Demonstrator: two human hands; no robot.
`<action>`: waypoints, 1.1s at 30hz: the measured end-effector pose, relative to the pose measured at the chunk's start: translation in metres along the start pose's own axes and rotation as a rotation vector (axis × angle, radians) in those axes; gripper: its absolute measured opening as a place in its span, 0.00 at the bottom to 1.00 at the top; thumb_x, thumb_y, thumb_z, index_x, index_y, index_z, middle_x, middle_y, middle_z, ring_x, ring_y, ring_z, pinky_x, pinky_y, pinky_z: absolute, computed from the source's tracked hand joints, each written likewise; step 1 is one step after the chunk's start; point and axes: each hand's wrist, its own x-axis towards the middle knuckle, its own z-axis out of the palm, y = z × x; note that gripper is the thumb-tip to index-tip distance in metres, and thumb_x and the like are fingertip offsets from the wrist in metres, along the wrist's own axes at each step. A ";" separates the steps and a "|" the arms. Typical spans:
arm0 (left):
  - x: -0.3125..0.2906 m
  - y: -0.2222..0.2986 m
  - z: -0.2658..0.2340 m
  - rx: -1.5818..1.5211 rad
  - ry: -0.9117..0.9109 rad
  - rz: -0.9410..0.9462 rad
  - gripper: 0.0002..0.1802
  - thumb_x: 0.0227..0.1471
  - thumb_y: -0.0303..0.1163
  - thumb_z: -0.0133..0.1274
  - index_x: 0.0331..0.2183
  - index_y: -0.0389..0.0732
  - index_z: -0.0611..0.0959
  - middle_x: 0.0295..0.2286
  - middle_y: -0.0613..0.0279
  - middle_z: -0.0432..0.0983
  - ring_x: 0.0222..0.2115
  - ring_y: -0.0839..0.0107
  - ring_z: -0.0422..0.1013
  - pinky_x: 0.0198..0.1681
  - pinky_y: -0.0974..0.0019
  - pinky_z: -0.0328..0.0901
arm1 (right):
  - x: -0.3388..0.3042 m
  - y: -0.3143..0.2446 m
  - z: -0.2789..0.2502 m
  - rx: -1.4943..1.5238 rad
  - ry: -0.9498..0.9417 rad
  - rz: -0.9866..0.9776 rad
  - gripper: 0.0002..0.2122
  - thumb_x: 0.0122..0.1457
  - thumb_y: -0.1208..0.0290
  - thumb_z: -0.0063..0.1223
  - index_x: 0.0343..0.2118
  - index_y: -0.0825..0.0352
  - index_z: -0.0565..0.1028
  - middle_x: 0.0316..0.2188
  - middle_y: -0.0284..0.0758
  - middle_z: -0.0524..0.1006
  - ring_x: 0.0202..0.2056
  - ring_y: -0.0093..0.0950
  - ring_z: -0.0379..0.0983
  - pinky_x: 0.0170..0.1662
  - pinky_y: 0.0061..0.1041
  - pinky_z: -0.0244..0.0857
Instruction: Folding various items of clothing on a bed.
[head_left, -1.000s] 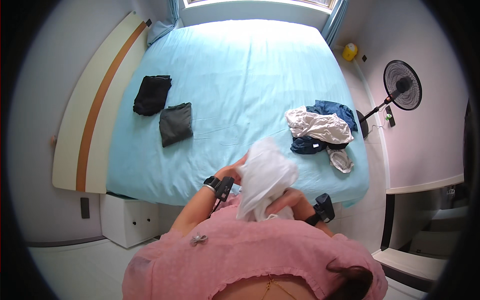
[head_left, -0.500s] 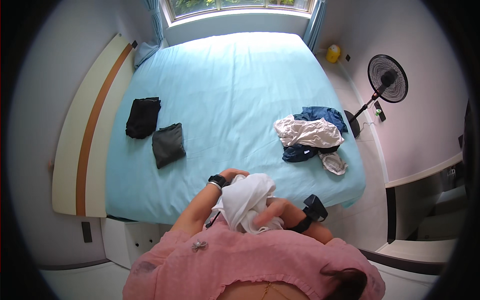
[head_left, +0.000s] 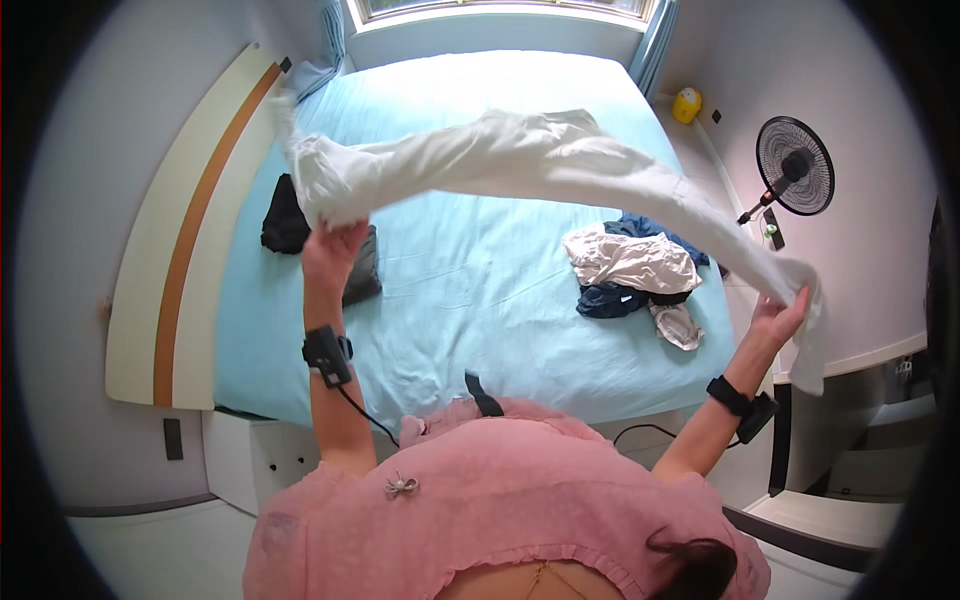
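Note:
A white garment (head_left: 540, 155) is stretched in the air above the bed, arching between my two hands; its exact kind is hard to make out. My left hand (head_left: 335, 250) grips its left end, where cloth is bunched and one loose part flies up, blurred. At the other end my right hand (head_left: 782, 318) pinches the cloth, and a strip hangs below the fingers. Behind my left hand lie a black folded garment (head_left: 283, 222) and a dark grey folded garment (head_left: 364, 272), both partly covered from view.
The bed (head_left: 470, 320) has a light blue sheet. On its right side lies a loose heap with a cream garment (head_left: 635, 262), dark blue clothes (head_left: 605, 300) and a small beige piece (head_left: 677, 326). A standing fan (head_left: 795, 165) is beyond the right edge; a headboard (head_left: 190, 290) stands left.
Both arms have spread wide and lifted away from my body. The white garment, bunched near my chest before, is now flung out lengthwise over the bed.

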 end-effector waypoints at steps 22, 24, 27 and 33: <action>-0.168 -0.075 -0.304 0.187 0.985 -0.559 0.17 0.49 0.34 0.42 0.40 0.35 0.71 0.36 0.57 0.71 0.33 0.62 0.71 0.39 0.61 0.69 | -0.001 0.049 -0.340 -1.649 -0.032 1.060 0.26 0.53 0.49 0.29 0.33 0.73 0.66 0.22 0.45 0.73 0.21 0.34 0.73 0.19 0.27 0.68; -0.089 -0.074 -0.265 0.047 0.652 -0.600 0.15 0.51 0.33 0.41 0.39 0.34 0.71 0.38 0.52 0.71 0.39 0.58 0.69 0.45 0.57 0.66 | 0.041 0.072 -0.333 -1.341 -0.135 1.172 0.24 0.56 0.53 0.29 0.33 0.75 0.66 0.28 0.47 0.74 0.26 0.38 0.74 0.25 0.32 0.71; 0.026 -0.056 -0.200 0.312 0.474 -0.458 0.18 0.55 0.38 0.37 0.38 0.32 0.71 0.35 0.51 0.72 0.39 0.56 0.69 0.45 0.55 0.65 | 0.092 0.130 -0.228 -0.619 -0.003 1.050 0.17 0.60 0.64 0.29 0.39 0.76 0.65 0.37 0.49 0.71 0.35 0.41 0.72 0.33 0.36 0.72; 0.125 0.059 -0.026 0.229 0.211 -0.027 0.27 0.58 0.44 0.26 0.42 0.30 0.69 0.38 0.48 0.72 0.41 0.56 0.68 0.48 0.57 0.61 | 0.194 0.098 -0.036 -0.009 -0.282 0.653 0.24 0.58 0.58 0.26 0.41 0.80 0.64 0.39 0.51 0.70 0.40 0.43 0.69 0.47 0.41 0.64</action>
